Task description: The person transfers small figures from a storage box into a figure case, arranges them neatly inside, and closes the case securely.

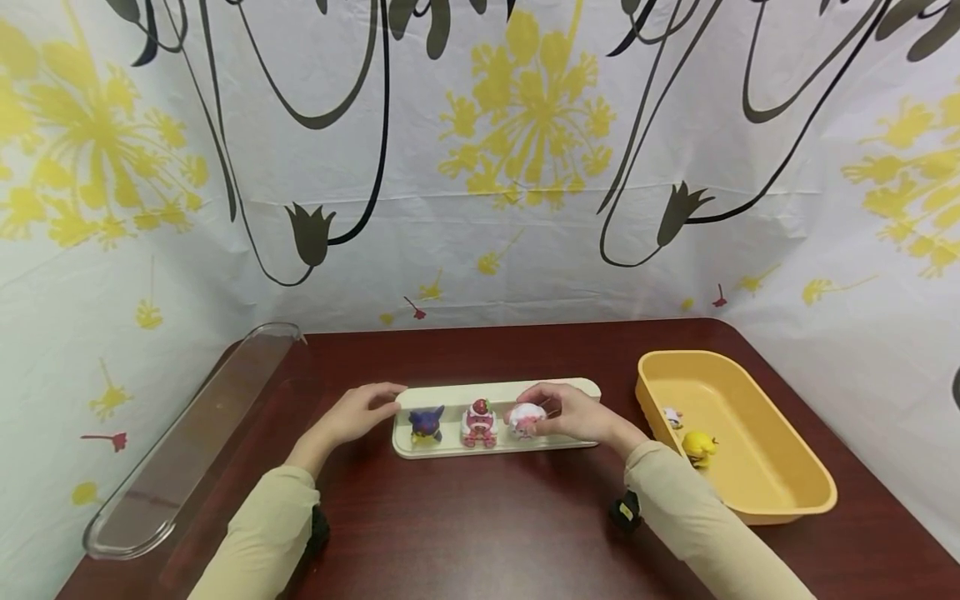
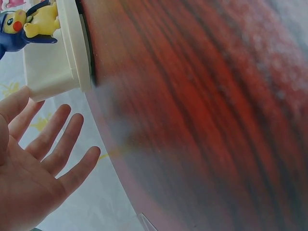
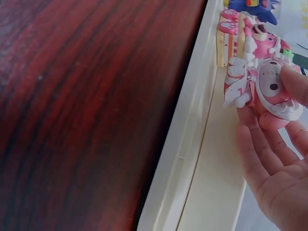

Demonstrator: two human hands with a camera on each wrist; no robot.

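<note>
A cream oblong tray holds several small toy figures in a row. At its left end is a dark blue and yellow figurine. A pink bear figurine with a strawberry-like top sits in the middle. My right hand pinches a pink and white figurine between thumb and fingers, over the tray's right part beside the bear. My left hand is at the tray's left end, thumb and index fingertip at its corner, the other fingers spread and fairly straight in the left wrist view.
A yellow bin stands at the right with a yellow figurine and a small white figurine inside. A clear long lid lies along the left side of the dark red table. Patterned cloth hangs behind.
</note>
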